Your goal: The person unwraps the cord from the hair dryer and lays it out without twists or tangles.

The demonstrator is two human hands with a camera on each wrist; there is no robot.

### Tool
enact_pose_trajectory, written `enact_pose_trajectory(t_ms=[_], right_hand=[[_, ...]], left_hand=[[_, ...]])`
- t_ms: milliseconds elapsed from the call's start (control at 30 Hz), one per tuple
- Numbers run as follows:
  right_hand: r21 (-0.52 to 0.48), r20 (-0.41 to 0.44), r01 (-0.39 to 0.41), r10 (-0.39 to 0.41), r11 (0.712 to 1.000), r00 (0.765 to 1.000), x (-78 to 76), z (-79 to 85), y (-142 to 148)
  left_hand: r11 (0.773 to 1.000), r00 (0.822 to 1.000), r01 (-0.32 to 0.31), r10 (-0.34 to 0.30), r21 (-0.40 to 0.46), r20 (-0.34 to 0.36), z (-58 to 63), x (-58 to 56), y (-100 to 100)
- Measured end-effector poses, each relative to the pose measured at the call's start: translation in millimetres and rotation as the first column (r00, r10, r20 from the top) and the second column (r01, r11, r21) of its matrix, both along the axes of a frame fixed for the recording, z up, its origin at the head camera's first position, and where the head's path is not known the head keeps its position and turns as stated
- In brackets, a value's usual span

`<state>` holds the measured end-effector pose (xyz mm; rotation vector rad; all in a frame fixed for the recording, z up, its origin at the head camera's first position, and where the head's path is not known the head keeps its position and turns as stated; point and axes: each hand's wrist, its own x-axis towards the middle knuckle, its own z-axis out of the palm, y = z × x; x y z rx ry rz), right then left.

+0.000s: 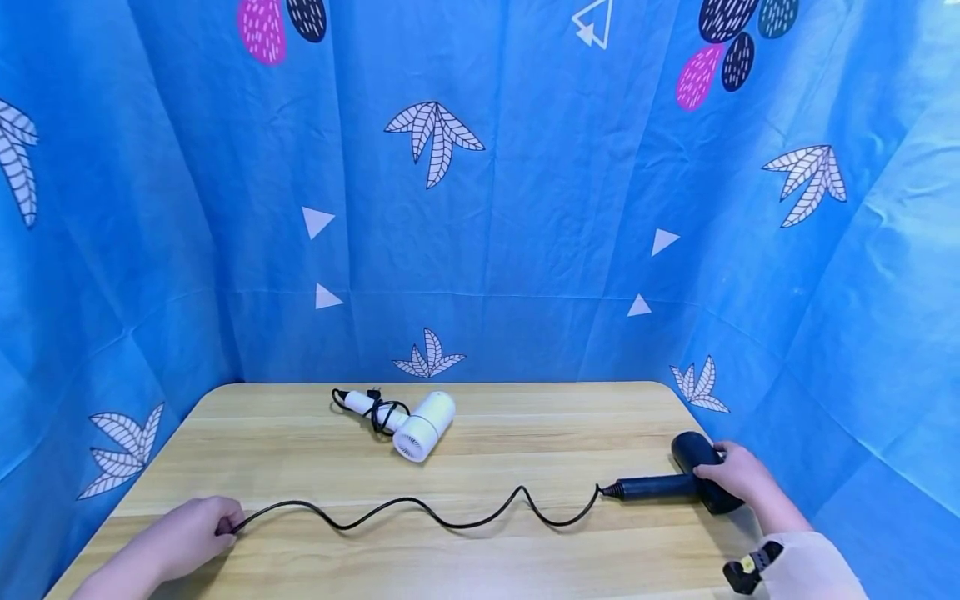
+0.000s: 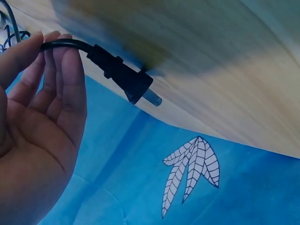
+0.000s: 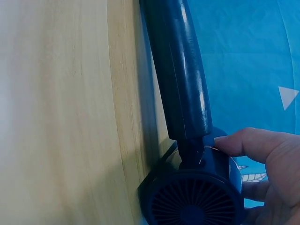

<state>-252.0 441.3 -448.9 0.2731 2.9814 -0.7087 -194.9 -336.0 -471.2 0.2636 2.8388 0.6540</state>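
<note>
At the table's right, my right hand [image 1: 738, 477] grips the barrel of a black hair dryer [image 1: 697, 467], its handle pointing left. The right wrist view shows the thumb on the barrel [image 3: 218, 164] beside the handle joint, above a round slotted grille. A wavy black cord [image 1: 450, 525] runs from the handle across the table to my left hand [image 1: 187, 533] at the left. In the left wrist view, thumb and fingertips pinch the cord [image 2: 65, 43] just behind its plug [image 2: 122, 75], whose metal prong sticks out past the hand.
A white hair dryer [image 1: 423, 427] lies toward the back of the wooden table [image 1: 525, 417], with its black cord [image 1: 381, 415] wound round the handle. Blue patterned curtain [image 1: 487, 208] hangs behind the table and along both sides.
</note>
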Motion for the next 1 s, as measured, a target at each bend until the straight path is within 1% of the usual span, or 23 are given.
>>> enact_pose_trajectory(t_ms=[33, 100, 167, 300, 400, 467, 600, 867, 1000], right_hand=[[-0.001, 0.000, 0.001, -0.001, 1.000, 1.000, -0.5, -0.6, 0.0], [-0.002, 0.001, 0.004, -0.004, 1.000, 1.000, -1.1, -1.5, -0.1], [-0.002, 0.001, 0.002, -0.002, 1.000, 1.000, -1.3, -2.3, 0.1], [-0.005, 0.004, -0.004, 0.004, 1.000, 1.000, -1.0, -1.9, 0.6], [-0.010, 0.007, -0.013, 0.013, 1.000, 1.000, -0.2, -0.4, 0.7], [-0.012, 0.010, -0.019, 0.019, 1.000, 1.000, 0.2, 0.4, 1.1], [-0.017, 0.010, -0.023, 0.023, 1.000, 1.000, -0.2, 1.2, 2.1], [-0.021, 0.014, -0.025, 0.025, 0.999, 1.000, -0.9, -0.5, 2.6], [-0.023, 0.016, -0.020, 0.020, 1.000, 1.000, -0.8, 0.6, 1.4]], left_hand=[[1.000, 1.000, 0.000, 0.000, 0.016, 0.014, -0.7, 0.6, -1.0], [0.999, 0.999, 0.025, -0.026, 0.048, 0.028, -1.9, 1.7, -3.6], [0.994, 0.997, 0.068, -0.071, 0.085, 0.035, -2.8, 2.9, -6.9], [0.973, 0.986, 0.130, -0.147, 0.189, 0.082, -2.6, 3.3, -12.4], [0.956, 0.976, 0.139, -0.176, 0.259, 0.128, -1.8, 2.7, -14.4], [0.948, 0.971, 0.141, -0.189, 0.287, 0.148, -1.5, 2.2, -15.0], [0.944, 0.968, 0.124, -0.182, 0.307, 0.171, -1.6, 1.0, -14.2], [0.958, 0.978, 0.053, -0.107, 0.281, 0.179, -4.3, -0.5, -11.8], [0.952, 0.979, 0.069, -0.122, 0.298, 0.163, -5.0, -0.9, -12.4]])
